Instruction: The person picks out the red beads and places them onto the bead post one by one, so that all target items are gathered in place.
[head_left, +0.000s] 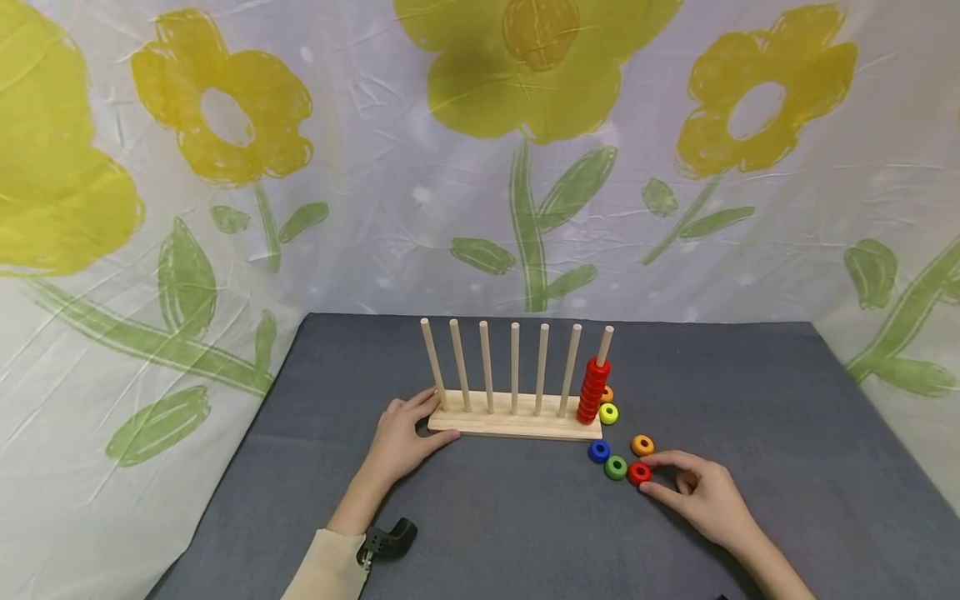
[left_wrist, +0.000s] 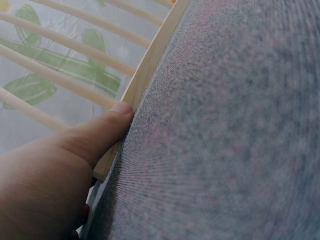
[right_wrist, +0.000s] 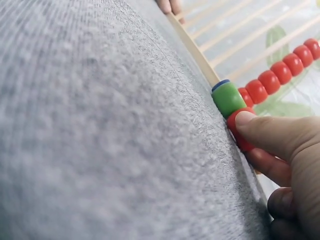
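Note:
A wooden peg rack (head_left: 517, 427) with several upright pegs stands on the table. Its rightmost peg carries a stack of red beads (head_left: 592, 390); the other pegs are bare. My left hand (head_left: 397, 442) grips the rack's left end, thumb along the front edge and fingers toward the back. At the right, my right hand (head_left: 708, 496) pinches a loose red bead (head_left: 637, 481) between thumb and forefinger, low at the table surface. Close beside that bead lie a green bead (head_left: 613, 475), a blue bead (head_left: 597, 458) and an orange bead (head_left: 640, 452).
By the rack's right end lies a yellow bead (head_left: 608, 420), with another orange bead (head_left: 608, 396) partly hidden behind the red stack. A dark grey cloth (head_left: 480, 525) covers the table. Behind it hangs a flower-printed curtain (head_left: 375, 208).

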